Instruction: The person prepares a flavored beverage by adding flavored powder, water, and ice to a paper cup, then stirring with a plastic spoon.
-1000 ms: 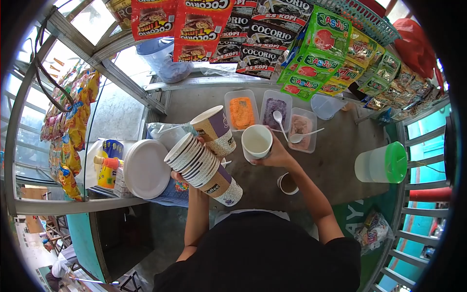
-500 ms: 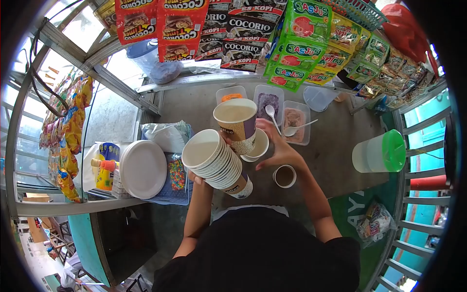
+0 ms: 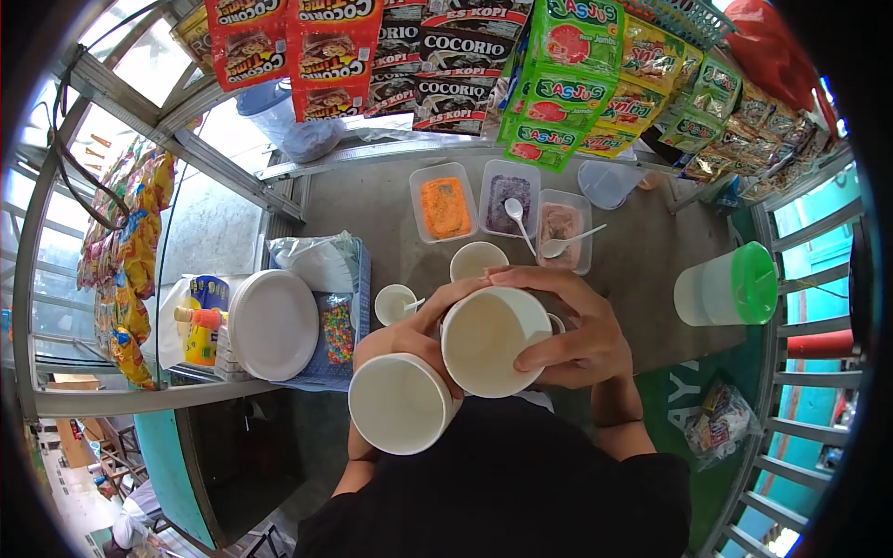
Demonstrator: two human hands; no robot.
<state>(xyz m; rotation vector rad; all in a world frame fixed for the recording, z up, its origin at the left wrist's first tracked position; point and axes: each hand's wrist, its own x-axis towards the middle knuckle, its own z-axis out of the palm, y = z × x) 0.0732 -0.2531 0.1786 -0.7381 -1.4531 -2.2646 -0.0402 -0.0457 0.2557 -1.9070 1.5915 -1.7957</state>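
Note:
My left hand (image 3: 402,340) is wrapped around a stack of paper cups (image 3: 398,407), its open mouth facing up at me. Its fingers also reach the side of another paper cup (image 3: 488,339), which my right hand (image 3: 588,342) grips with the thumb over the rim. Both held mouths look white and bare inside. Beyond my hands, a paper cup (image 3: 477,259) stands on the table, partly covered by my fingers. To the left of it is a smaller cup (image 3: 393,305) with a white spoon handle in it. Behind my right hand only a sliver of another cup's rim shows.
Tubs of orange (image 3: 445,206), purple (image 3: 502,191) and pinkish (image 3: 560,223) contents sit at the back, two with spoons. Left stands a blue basket (image 3: 361,270) beside white plates (image 3: 273,325). A green-lidded container (image 3: 726,286) is at right; sachets (image 3: 465,56) hang overhead.
My right hand has closed on the upper cup. Both hands have brought the cups nearer my body and tipped their mouths toward me. The orange tub and the cup with the spoon have come into view.

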